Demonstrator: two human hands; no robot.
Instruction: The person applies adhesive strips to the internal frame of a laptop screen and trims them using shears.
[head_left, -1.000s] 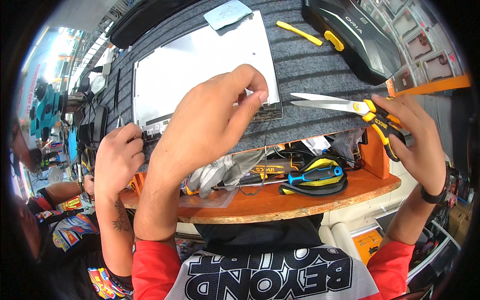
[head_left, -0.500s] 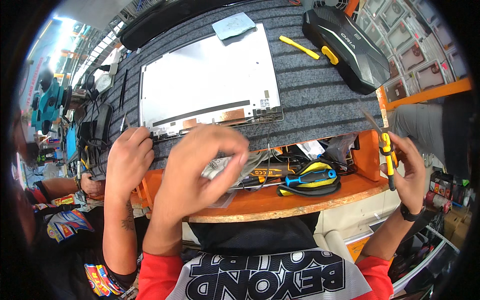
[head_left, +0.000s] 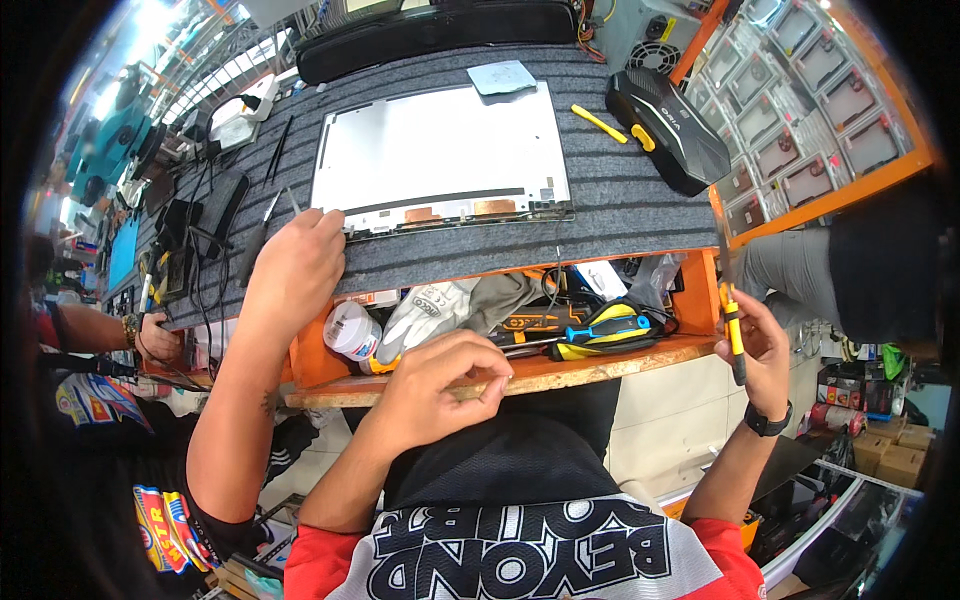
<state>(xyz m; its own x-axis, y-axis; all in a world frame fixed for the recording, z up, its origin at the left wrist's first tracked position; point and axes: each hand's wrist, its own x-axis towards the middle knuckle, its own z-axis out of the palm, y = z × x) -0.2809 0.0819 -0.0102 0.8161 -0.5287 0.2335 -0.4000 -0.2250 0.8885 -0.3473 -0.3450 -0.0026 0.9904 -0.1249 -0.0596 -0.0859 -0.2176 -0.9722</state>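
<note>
On the table (head_left: 605, 190), past the open drawer (head_left: 620, 368), the white panel (head_left: 440, 150) lies at upper middle with its copper strips (head_left: 495, 207) bare, so the work looks part done, but I cannot tell how much is left. The drawer sits between it and the left hand (head_left: 440, 385), and another person's hand (head_left: 303, 258) covers its lower left corner. At right, the right hand (head_left: 763, 350) has its grip around the scissors (head_left: 734, 325); the left grip is pinched, maybe on nothing.
</note>
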